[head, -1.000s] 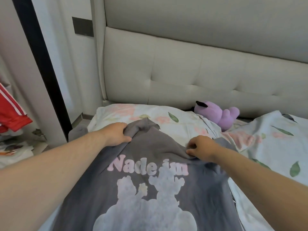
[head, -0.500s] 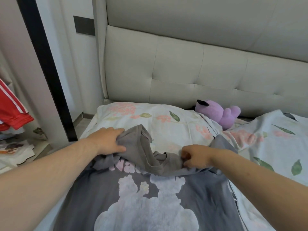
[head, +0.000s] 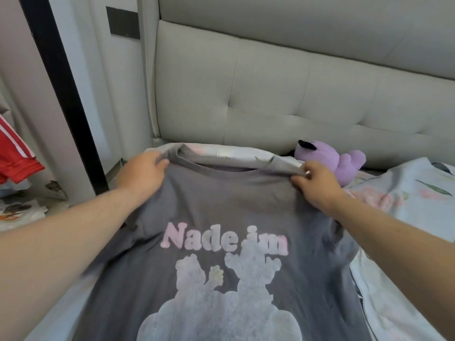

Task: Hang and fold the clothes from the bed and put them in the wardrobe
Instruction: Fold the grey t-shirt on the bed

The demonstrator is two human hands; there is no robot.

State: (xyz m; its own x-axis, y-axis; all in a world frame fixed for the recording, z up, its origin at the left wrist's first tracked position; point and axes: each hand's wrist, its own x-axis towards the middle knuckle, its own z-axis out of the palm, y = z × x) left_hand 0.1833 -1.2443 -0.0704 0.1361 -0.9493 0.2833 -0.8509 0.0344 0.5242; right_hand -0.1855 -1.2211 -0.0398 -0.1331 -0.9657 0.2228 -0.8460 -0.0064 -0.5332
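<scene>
Grey tee (head: 221,207) gripped at shoulders, both hands (head: 142,175).

The grey T-shirt (head: 221,207) hides the pillow; its hem is cut off.

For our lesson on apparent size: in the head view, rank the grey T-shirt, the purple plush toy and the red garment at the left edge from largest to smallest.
1. Grey T-shirt, by far the largest; it is also nearest the camera.
2. Purple plush toy and red garment look about alike; the garment is cut off by the frame edge, so no ranking between them.
</scene>
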